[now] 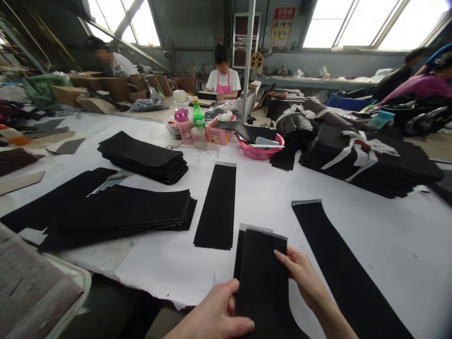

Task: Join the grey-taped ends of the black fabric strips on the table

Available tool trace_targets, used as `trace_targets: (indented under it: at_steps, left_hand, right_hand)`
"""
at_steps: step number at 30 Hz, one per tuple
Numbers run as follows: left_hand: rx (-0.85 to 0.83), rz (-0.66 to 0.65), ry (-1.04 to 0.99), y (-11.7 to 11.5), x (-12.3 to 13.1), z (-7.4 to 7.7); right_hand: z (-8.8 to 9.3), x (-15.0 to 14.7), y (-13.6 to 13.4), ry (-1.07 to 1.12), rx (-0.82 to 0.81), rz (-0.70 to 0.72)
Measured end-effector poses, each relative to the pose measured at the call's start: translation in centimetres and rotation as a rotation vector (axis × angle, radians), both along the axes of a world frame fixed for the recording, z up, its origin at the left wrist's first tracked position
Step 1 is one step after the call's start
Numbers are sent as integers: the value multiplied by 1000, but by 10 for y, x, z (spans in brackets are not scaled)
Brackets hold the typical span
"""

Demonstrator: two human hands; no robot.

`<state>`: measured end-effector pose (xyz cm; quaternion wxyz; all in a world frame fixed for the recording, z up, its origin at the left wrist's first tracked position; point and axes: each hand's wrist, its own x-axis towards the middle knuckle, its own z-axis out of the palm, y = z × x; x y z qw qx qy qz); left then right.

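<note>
Between my hands is a long black strip (263, 278) with a thin grey band along its far end. My left hand (222, 313) grips its left edge, thumb on top and fingers curled beneath. My right hand (300, 268) pinches the right edge close to the banded end, thumb on top. Another black strip (238, 254) with a grey end lies under it, showing at the left. A shorter black piece (217, 207) with a grey end lies flat beyond my left hand. To the right, a long black strip (346, 263) with a grey end stretches towards the near edge.
Stacks of black pieces (141, 155) (130, 207) lie on the white-covered table (261, 193) at left. At the back stand a pink basin (259, 151), a green bottle (198, 114) and a pink box (217, 134). A tied black bundle (370, 160) sits at right. Several people work beyond.
</note>
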<state>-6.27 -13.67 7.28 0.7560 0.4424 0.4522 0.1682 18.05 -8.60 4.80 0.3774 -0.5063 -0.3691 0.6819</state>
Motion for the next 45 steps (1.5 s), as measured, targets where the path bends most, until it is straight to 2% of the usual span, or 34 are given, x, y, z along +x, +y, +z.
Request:
trace_targets:
  at_steps: [2, 4, 8, 12, 17, 23, 29, 33, 40, 45]
  left_hand:
    - [81, 59, 155, 12, -5, -8]
    - [184, 146, 221, 27, -4, -14]
    - [353, 267, 253, 57, 9, -23]
    - [379, 348, 226, 72, 21, -32]
    - [384, 334, 192, 79, 26, -41]
    - [329, 343, 215, 83, 27, -45]
    - [387, 325, 326, 94, 27, -42]
    - [455, 333, 444, 101, 28, -45]
    - [500, 307, 540, 107, 28, -58]
    - [520, 289, 573, 111, 28, -59]
  right_hand:
    - [-3, -4, -3, 59, -12, 38]
    - [-7, -8, -5, 126, -37, 64]
    - [-15, -10, -5, 165, -60, 100]
    - [-17, -5, 0, 51, -21, 95]
    - [-14, 3, 10, -166, 18, -18]
    - [-16, 11, 27, -241, 13, 5]
    - [-21, 12, 38, -394, 16, -38]
    - [-29, 12, 44, -557, 88, -71]
    - [-43, 14, 50, -537, 40, -43]
    - [-50, 16, 54, -600, 31, -4]
